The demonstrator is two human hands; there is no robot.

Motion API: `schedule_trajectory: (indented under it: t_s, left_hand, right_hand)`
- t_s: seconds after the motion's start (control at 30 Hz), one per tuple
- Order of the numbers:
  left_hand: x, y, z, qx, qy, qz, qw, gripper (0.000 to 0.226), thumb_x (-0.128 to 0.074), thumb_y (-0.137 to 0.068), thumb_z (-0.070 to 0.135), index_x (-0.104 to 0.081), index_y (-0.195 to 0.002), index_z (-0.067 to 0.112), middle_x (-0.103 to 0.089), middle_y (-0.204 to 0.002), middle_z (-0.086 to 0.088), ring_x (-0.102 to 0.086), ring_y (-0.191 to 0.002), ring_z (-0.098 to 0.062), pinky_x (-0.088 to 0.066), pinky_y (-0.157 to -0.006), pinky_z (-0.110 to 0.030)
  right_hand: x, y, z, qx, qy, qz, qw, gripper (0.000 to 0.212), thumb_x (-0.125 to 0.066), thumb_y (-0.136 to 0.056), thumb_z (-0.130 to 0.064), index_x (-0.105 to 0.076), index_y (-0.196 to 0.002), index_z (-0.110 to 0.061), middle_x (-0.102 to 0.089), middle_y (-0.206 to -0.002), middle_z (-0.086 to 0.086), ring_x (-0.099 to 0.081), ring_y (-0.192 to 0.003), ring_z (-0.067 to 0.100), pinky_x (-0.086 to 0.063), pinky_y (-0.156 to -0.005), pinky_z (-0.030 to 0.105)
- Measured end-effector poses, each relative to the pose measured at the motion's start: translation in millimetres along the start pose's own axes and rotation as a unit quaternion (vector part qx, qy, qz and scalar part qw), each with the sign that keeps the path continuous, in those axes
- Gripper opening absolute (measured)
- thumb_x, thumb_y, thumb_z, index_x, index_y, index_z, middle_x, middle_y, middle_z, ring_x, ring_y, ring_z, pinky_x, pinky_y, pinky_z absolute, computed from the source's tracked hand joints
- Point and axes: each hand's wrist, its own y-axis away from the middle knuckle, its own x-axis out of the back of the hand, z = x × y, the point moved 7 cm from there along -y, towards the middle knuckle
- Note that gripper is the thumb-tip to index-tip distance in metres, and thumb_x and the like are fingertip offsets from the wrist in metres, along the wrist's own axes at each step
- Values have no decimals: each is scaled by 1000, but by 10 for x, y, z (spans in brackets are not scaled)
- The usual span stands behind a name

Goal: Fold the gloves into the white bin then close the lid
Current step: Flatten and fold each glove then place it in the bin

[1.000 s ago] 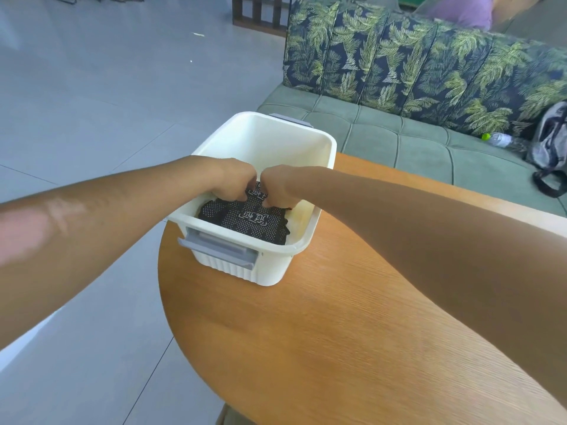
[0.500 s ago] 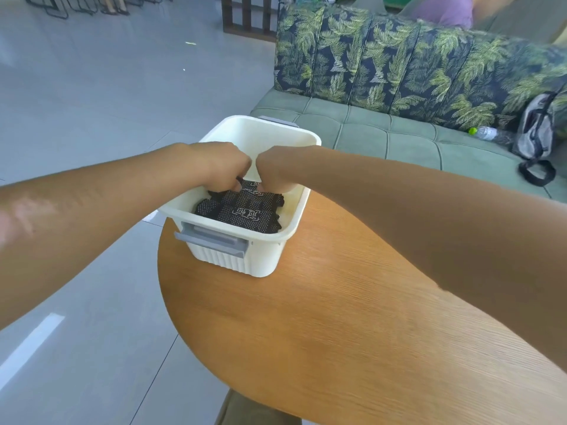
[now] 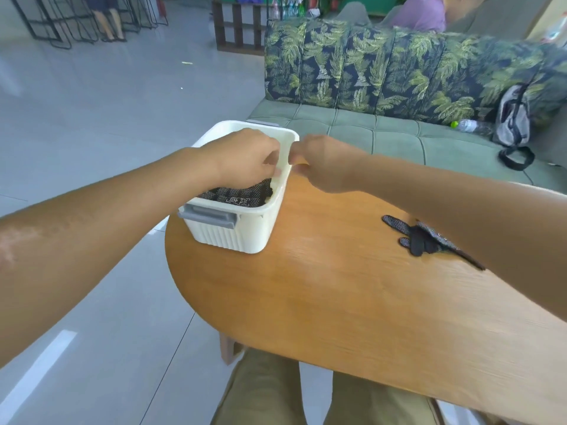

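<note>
- The left hand [image 3: 245, 156] is over the white bin [image 3: 245, 237], fingers curled down toward the folded gloves [image 3: 239, 196]; whether the tips pinch the fabric cannot be told, since the hand hides them.
- The right hand [image 3: 325, 164] is just outside the bin's right rim, fingers loosely curled, and seems to hold nothing.
- The folded gloves lie flat on the bin's floor, dark knit with pale dots.
- Another glove [image 3: 423, 239] lies unfolded on the wooden table [image 3: 337, 302], partly under the right forearm, well apart from the bin.
- It looks light, soft and limp, so it should sag when lifted; the dotted palm ought to give some grip. Best pinched at the cuff and fingertips, so it folds evenly.
- No lid is in view.
- A sofa [image 3: 399, 139] stands behind the table.
</note>
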Motion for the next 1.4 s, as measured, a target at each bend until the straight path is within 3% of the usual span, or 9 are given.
schedule_trajectory:
  t_s: [0.13, 0.3, 0.5, 0.7, 0.93, 1.07, 1.13, 1.3, 1.4]
  left_hand:
    - [-30, 111, 450, -25, 44, 27, 998, 23, -58, -96, 41, -63, -106, 21, -55, -109, 1, -53, -103, -20, -46, -93, -40]
    - [-339, 229, 931, -56, 132, 37, 989, 19, -60, -96, 36, -64, -102, 19, -58, -108, 3, -56, -104, -17, -45, -92, -34]
    - [-1204, 265, 1129, -27, 157, -33, 987, 20, -60, -96, 38, -62, -109, 23, -55, -113, 4, -56, -104, -19, -45, -94, -38]
    - [-1831, 372, 1060, 16, 106, -21, 994, 25, -51, -96, 52, -47, -101, 27, -48, -101, 8, -48, -100, -17, -45, -87, -37]
    - [-2024, 421, 1113, 28, 17, 98, 995, 28, -34, -96, 58, -39, -89, 31, -39, -87, 12, -42, -83, -17, -43, -80, -39]
    - [-2013, 402, 1096, 31, 24, 108, 993, 27, -38, -96, 58, -38, -87, 33, -40, -86, 12, -43, -83, -16, -41, -78, -37]
    - [-2010, 399, 1101, 34, 23, 108, 993, 26, -43, -96, 56, -39, -87, 32, -40, -86, 12, -43, -84, -16, -39, -77, -35]
    - [-2027, 414, 1096, 36, 30, 106, 993, 25, -46, -97, 54, -39, -86, 32, -41, -87, 11, -42, -85, -16, -40, -77, -36]
    - [-2029, 418, 1109, 38, 34, 100, 994, 25, -45, -97, 54, -38, -86, 33, -42, -87, 12, -42, -84, -16, -41, -77, -36]
  right_hand:
    - [-162, 462, 248, -39, -37, 33, 998, 21, -47, -101, -29, -55, -119, -23, -49, -114, -1, -50, -102, 21, -42, -79, 35]
    - [-737, 1075, 529, -74, -74, 29, 994, 20, -47, -100, -32, -55, -116, -25, -52, -119, -2, -49, -115, 21, -49, -88, 43]
    - [-1227, 1725, 855, -110, -71, 32, 991, 22, -47, -100, -31, -56, -118, -23, -55, -121, -3, -44, -120, 20, -46, -88, 38]
    - [-1286, 2052, 1495, -175, -5, 121, 977, 34, -53, -86, -3, -61, -116, -17, -59, -114, 1, -50, -110, 27, -43, -86, 37]
    - [-1404, 2473, 2454, -381, 32, 130, 915, 34, -53, -91, -34, -51, -114, -9, -53, -116, 13, -47, -112, 35, -45, -86, 44]
    - [-1504, 2707, 2771, -534, -15, 171, 828, 60, -47, -93, -55, -50, -119, -1, -50, -123, 23, -42, -120, 40, -36, -98, 49]
    - [-1577, 2763, 2929, -600, -64, 137, 785, 70, -43, -93, -59, -46, -127, 2, -45, -132, 24, -35, -129, 40, -29, -106, 49]
    - [-1716, 2681, 3097, -610, -178, 98, 766, 57, -53, -92, -54, -53, -128, -9, -42, -139, 18, -30, -134, 36, -27, -108, 46]
    - [-1603, 2575, 3050, -565, -225, 163, 777, 42, -58, -92, -43, -56, -122, -14, -55, -129, 12, -45, -126, 34, -36, -105, 46]
